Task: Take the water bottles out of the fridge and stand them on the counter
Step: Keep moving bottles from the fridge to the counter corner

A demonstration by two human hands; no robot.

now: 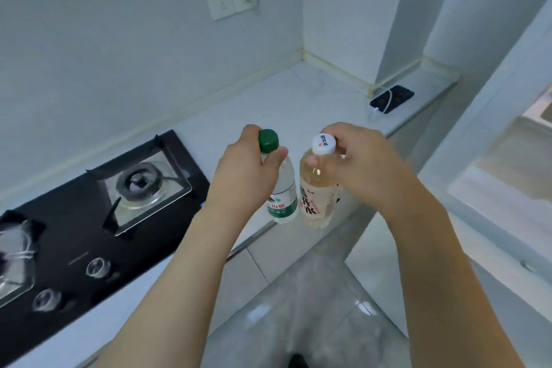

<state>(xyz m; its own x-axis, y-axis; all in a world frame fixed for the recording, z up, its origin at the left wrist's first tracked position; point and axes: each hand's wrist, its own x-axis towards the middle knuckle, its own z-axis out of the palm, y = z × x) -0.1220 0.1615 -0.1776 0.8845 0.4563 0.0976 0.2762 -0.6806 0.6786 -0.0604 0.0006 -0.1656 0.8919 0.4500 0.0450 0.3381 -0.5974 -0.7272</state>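
The left hand (248, 170) grips the green-cap bottle (282, 188) at its neck, thumb and fingers curled just under the cap. The right hand (355, 164) grips the white-cap bottle (316, 188) the same way, fingers wrapped round the neck below the cap. Both bottles hang close to upright, long axes near vertical, side by side and nearly touching, each directly below its own hand

Their bases sit over the front edge of the counter (298, 98), right where the worktop meets the drop to the floor. Whether either base already touches the surface cannot be told from this view. The white-cap bottle looks the more exposed, its base seeming at or just past the lip

The move ahead turns on this: the free worktop lies beyond the hands, toward the wall, with the hob (119, 188) on the left and a phone (392, 98) on its cable well off at the far right. Judging from that, the bottles likely need carrying a little forward before being let down, kept vertical so they stand, each by the hand that holds it
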